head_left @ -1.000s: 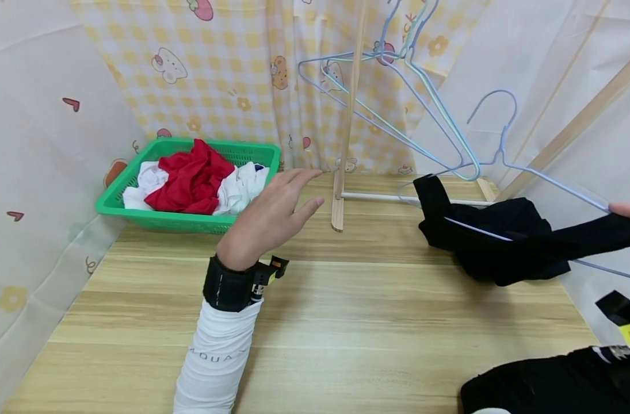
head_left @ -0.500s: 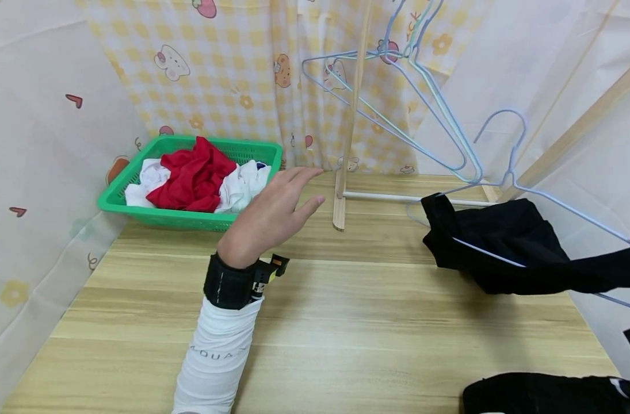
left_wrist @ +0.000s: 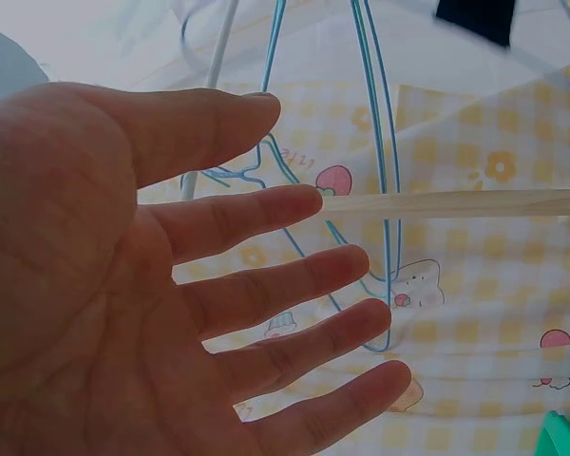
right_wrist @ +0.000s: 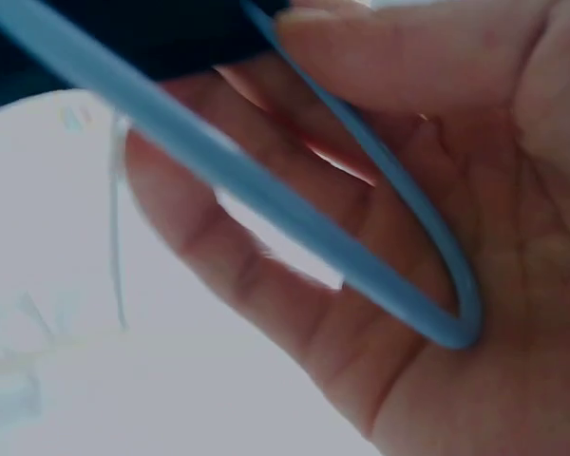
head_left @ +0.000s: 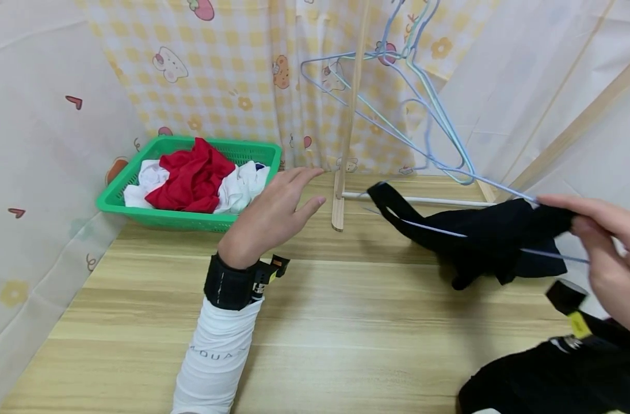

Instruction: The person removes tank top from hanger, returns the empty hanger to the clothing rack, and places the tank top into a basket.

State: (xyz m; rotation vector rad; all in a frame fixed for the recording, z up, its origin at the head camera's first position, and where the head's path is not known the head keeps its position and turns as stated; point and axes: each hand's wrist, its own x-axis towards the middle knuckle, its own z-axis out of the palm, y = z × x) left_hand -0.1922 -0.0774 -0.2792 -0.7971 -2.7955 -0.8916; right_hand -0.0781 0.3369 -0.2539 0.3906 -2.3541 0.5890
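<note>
My right hand [head_left: 610,241] pinches a black garment [head_left: 491,236] together with one end of a light blue wire hanger [head_left: 434,229]. The garment hangs bunched over the right side of the table, a narrow strap-like loop at its left end with the hanger's bar passing through. In the right wrist view, the hanger's bent end [right_wrist: 461,328] lies across my palm, and thumb and fingertips meet at the dark cloth. My left hand [head_left: 268,218] holds nothing, fingers spread, palm facing the rack, overlapping the basket's corner in the head view. The garment's exact kind is hidden by folds.
A green basket [head_left: 159,219] with red cloth [head_left: 193,175] and white cloth [head_left: 244,187] stands back left. Behind the garment rises a wooden rack post [head_left: 348,115] with a white bottom bar [head_left: 423,200]. Several hangers [head_left: 432,86] hang there. Patterned curtains enclose the table [head_left: 315,345].
My right hand first went right, nearly out of the head view, then came back left with the hanger and garment. The strap loop now reaches further left. The left hand stayed put.
</note>
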